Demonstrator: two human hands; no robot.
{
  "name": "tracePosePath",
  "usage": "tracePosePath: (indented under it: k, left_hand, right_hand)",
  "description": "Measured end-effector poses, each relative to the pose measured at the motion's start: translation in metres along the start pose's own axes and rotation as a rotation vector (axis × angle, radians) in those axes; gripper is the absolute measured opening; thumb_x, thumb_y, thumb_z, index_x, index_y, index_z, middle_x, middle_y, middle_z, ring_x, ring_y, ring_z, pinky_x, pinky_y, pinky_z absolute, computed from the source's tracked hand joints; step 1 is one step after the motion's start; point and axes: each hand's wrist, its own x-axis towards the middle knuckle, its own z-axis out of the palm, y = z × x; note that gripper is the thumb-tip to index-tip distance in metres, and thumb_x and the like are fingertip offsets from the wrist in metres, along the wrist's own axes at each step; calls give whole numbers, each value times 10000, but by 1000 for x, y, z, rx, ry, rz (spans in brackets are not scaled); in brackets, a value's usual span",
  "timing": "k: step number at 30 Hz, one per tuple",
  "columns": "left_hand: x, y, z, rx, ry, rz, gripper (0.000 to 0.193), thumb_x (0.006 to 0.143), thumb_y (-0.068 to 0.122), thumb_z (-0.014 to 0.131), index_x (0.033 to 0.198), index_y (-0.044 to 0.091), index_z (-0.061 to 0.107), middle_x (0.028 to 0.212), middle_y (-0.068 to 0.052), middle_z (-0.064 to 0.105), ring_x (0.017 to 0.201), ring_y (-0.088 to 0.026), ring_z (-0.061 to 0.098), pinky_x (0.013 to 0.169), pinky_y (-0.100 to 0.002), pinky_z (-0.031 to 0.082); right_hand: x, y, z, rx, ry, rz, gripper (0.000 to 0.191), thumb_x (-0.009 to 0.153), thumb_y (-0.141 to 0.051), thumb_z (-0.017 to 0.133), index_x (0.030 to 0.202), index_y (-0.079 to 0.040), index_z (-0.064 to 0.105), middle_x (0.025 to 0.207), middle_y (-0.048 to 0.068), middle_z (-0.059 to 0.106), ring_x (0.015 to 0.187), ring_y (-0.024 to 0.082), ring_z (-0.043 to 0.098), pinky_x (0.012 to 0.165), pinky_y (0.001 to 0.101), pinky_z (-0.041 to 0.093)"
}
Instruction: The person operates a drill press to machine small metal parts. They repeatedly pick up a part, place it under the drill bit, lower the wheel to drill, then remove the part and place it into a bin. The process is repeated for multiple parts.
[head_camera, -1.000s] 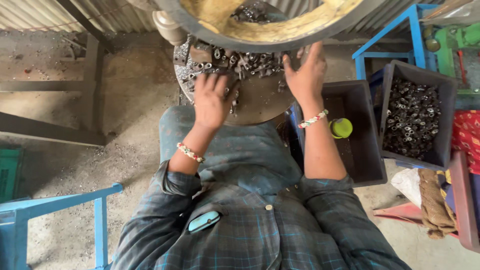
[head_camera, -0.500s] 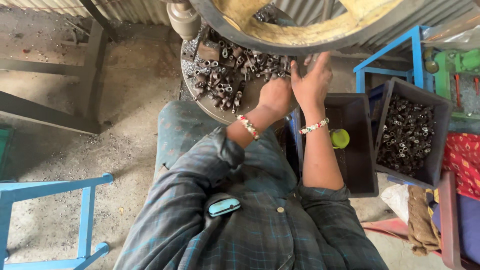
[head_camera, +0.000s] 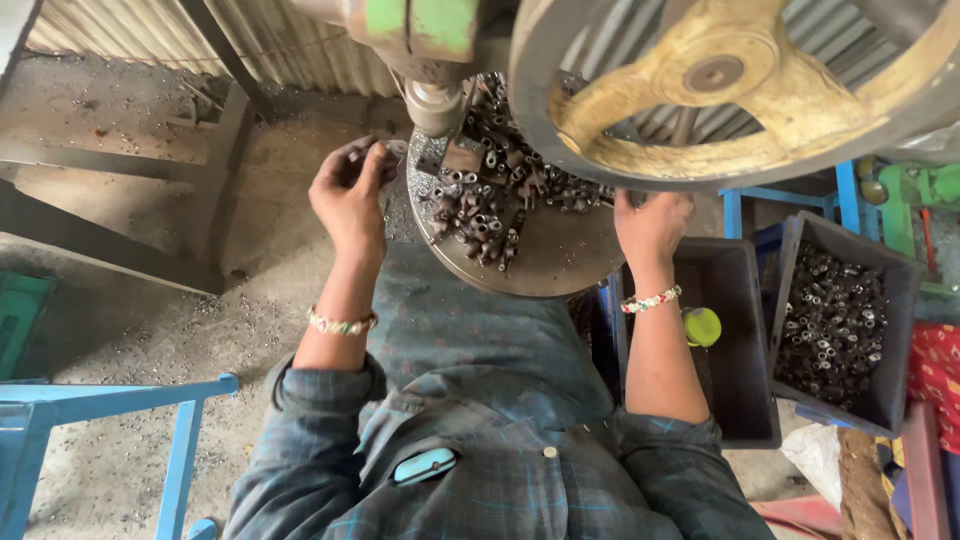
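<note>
gripping small metal pieces (head_camera: 362, 152) in left hand (head_camera: 348, 195), right hand (head_camera: 652, 222) touching round tray (head_camera: 560, 262)

round metal work plate (head_camera: 560, 262) | heap of small metal tubes (head_camera: 490, 200) on it | bare near edge

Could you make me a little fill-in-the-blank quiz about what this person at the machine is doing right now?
1. The round metal table holds a heap of small metal ____.
2. The left hand is at the table's ____ edge.
3. Both wrists wear a beaded ____.
4. The big wheel has ____ spokes.

Missing words: tubes; left; bracelet; yellow
</note>
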Motion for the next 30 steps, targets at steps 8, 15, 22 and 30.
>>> tracePosePath:
  k: [8, 15, 22, 30]
  left_hand:
    - [34, -47, 6, -18, -107, -89, 213, 902, 89, 791, 1052, -50, 732, 932, -58, 765, 798, -110, 721, 750, -274, 634]
    - [61, -44, -1, -45, -292, -351, 189, 910, 93, 795, 1034, -35, 731, 904, -84, 756, 746, -141, 714, 688, -282, 617]
    - [68, -63, -2, 47, -387, -330, 249, 993, 208, 701, 1051, -30, 746, 914, -55, 752, 788, -112, 689, 712, -276, 590]
    - [50, -76, 10, -53, -241, -179, 103, 1002, 161, 701, 1035, 66, 682, 901, 23, 692, 825, -68, 626, 709, -244, 516]
  right_hand:
    - [0, 1, -9, 10, -79, 25, 613, 887, -320, 834, 1310, 52, 593, 1270, 310, 608, 1150, 551, 522, 972, 593, 466]
    - [1, -8, -12, -41, -84, 25, 493, 903, -312, 825, 1279, -29, 678, 1256, 260, 646, 1144, 534, 525, 941, 596, 469]
    - [14, -17, -17, 216, -10, -86, 549, 942, -306, 812, 1336, -22, 557, 1325, 206, 642, 1268, 425, 549, 1081, 528, 438]
    - [140, -48, 26, 134, 114, -79, 578, 928, -308, 861, 1334, -40, 550, 1273, 200, 662, 1202, 419, 583, 1039, 505, 447]
